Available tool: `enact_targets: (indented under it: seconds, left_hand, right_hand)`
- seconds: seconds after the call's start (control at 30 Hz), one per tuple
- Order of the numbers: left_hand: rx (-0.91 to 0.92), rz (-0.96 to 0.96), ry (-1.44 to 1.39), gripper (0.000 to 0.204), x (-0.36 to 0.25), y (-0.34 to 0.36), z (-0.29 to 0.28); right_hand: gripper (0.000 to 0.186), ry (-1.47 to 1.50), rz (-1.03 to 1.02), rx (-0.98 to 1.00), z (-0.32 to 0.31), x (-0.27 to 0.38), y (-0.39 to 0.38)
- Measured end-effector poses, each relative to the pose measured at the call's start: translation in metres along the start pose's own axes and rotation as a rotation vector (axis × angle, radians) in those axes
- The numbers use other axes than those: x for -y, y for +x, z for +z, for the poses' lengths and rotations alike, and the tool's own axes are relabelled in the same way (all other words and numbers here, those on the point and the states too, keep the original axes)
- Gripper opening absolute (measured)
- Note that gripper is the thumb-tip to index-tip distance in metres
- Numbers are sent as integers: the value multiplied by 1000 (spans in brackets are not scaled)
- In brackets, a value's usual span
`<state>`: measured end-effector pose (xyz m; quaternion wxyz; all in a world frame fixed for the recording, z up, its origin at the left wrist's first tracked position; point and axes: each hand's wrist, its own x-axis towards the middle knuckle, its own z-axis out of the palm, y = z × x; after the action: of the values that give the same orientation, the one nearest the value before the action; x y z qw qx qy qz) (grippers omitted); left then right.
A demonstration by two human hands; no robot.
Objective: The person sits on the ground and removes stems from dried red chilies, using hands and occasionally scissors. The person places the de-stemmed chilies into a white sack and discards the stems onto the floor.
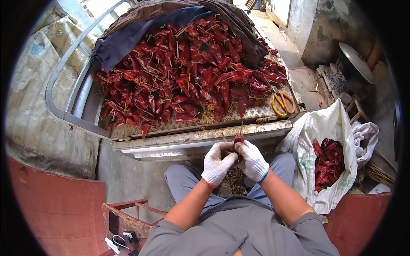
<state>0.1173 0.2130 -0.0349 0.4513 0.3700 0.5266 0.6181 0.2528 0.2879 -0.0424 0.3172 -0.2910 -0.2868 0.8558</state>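
In the head view, on the near side of the pepper heap (183, 77), the gloved right hand (253, 162) has its fingers pinching a red pepper (239, 138); the left hand (218, 163) curls its fingers beside it, their hold unclear. A light, steady pinch should control the pepper without crushing it.

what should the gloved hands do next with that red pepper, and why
I'd probably pinch off the stem with the left hand while the right hand grips the red pepper. The stem seems to rise from it, both hands are already together there, and the peppers in the white sack show no obvious stems.
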Motion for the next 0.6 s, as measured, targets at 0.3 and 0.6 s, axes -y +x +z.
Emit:
enact_targets:
  seconds: [0.3, 0.6]
  left_hand:
    - [-35, -60, 12, 43, 15, -17, -29]
    - [251, 417, 603, 16, -31, -11, -25]
  right_hand:
    - [32, -671, 1, 63, -7, 32, -23]
    - [45, -1415, 50, 248, 16, 50, -38]
